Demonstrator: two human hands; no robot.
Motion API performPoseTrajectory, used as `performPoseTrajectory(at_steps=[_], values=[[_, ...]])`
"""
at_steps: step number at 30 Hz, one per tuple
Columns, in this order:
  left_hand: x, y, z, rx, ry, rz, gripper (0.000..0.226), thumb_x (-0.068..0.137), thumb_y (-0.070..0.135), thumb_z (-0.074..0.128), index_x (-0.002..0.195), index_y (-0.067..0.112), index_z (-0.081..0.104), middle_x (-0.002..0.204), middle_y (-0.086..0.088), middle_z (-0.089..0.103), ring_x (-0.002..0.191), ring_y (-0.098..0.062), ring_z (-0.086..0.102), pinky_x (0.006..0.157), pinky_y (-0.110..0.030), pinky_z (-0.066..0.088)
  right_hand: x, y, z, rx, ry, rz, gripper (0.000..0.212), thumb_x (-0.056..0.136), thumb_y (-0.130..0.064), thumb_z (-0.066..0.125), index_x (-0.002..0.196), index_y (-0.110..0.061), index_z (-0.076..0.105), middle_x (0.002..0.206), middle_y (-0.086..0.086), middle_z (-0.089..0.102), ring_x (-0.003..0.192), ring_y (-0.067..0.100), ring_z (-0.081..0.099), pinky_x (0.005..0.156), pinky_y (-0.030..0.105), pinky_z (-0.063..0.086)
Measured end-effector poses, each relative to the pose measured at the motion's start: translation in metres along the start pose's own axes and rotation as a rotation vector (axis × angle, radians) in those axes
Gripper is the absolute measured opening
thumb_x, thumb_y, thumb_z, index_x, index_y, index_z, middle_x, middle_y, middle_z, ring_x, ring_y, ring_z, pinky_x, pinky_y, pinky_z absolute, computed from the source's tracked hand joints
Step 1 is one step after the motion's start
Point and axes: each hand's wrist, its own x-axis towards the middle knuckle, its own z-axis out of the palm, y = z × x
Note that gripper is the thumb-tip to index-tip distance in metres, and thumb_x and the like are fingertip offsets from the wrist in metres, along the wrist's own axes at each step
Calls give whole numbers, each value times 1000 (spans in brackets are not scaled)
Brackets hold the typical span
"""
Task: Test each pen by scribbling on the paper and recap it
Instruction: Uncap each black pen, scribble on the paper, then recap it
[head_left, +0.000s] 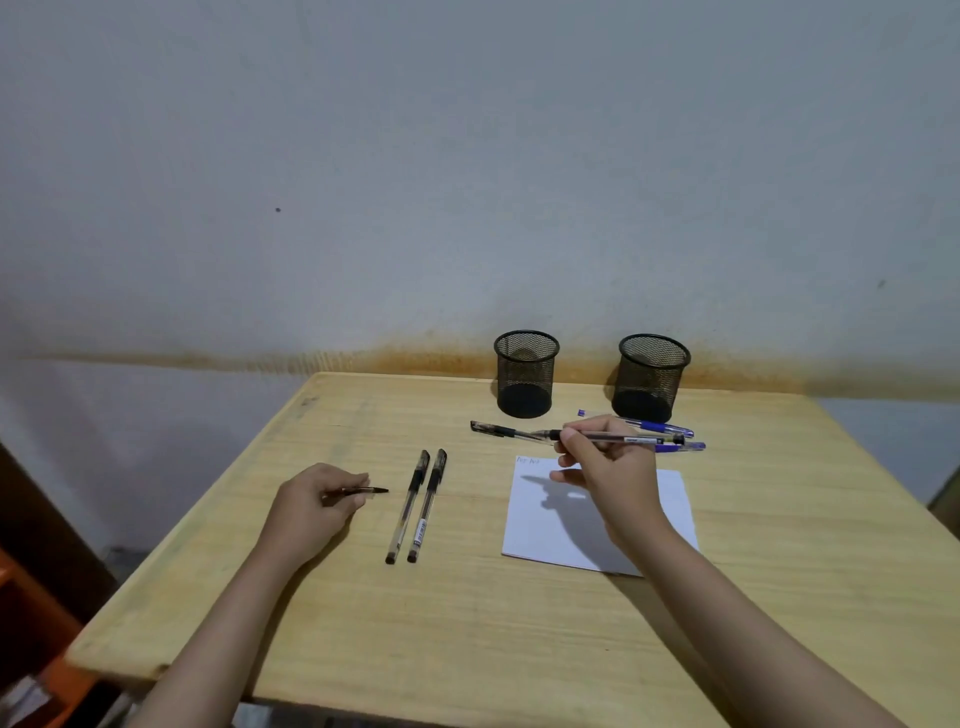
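R hand (602, 462) grips uncapped pen (628, 439) above paper (670, 499), L hand (317, 501) pinches its cap (371, 490): drop tip to a blank bit, scribble lightly w/ sheet steady, then recap.
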Motion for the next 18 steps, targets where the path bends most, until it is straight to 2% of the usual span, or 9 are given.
performPoseTrajectory(at_steps=[2, 4, 6, 8, 11, 13, 15, 18], values=[[0, 4, 1, -12, 6, -24, 29, 78, 8, 72, 106, 14, 70, 96, 4, 64, 89, -5, 58, 81, -16, 43, 8, 4, -4, -21, 33, -5, 14, 88, -2, 62, 77, -11, 63, 68, 7, 64, 56, 7, 63, 62, 34, 59], [-2, 14, 7, -25, 61, -26, 28, 81, 10, 69, 108, 14, 69, 102, 3, 61, 94, -12, 58, 81, -19, 43, 18, 10, -8, -66, 69, -6, 16, 87, -2, 63, 75, -13, 62, 69, 9, 64, 59, 13, 63, 65, 39, 57], [-5, 30, 18, -10, 123, 26, 24, 83, 15, 66, 107, 18, 68, 106, 5, 59, 97, -10, 55, 79, -20, 43, 28, 18, -10, -158, 85, -28, 17, 86, -5, 64, 75, -16, 62, 70, 8, 66, 64, 19, 63, 67, 40, 56], [-10, 50, 34, -38, 119, 119, 23, 82, 19, 64, 105, 20, 69, 104, 8, 59, 100, -9, 56, 84, -25, 47, 35, 24, -9, -256, 67, -66, 18, 85, -7, 65, 74, -20, 61, 68, 5, 65, 66, 19, 62, 65, 35, 54], [-19, 78, 64, -93, -19, 275, 27, 82, 22, 62, 109, 18, 68, 106, 7, 58, 101, -5, 58, 87, -15, 45, 42, 32, -6, -342, 9, -92, 11, 86, -8, 64, 78, -15, 64, 69, 0, 64, 67, 13, 60, 59, 22, 51], [-24, 92, 82, -53, -144, 320, 37, 86, 29, 58, 122, 19, 60, 122, 7, 53, 114, -5, 52, 96, -20, 42, 45, 39, -3, -348, -9, -66, 5, 87, -9, 64, 82, -11, 65, 71, 1, 64, 71, 16, 63, 62, 26, 54], [-24, 99, 97, 47, -246, 340, 48, 89, 35, 53, 134, 21, 47, 139, 8, 42, 129, -7, 37, 103, -24, 34, 48, 44, -2, -335, -1, -32, 5, 87, -8, 63, 83, -9, 65, 72, 3, 64, 74, 20, 64, 66, 31, 57], [-24, 102, 110, 161, -378, 316, 55, 93, 40, 45, 143, 20, 32, 154, 5, 23, 141, -13, 19, 111, -32, 27, 49, 49, -3, -305, 10, -4, 6, 87, -3, 59, 82, -3, 62, 70, 5, 62, 66, 10, 65, 62, 23, 57]])
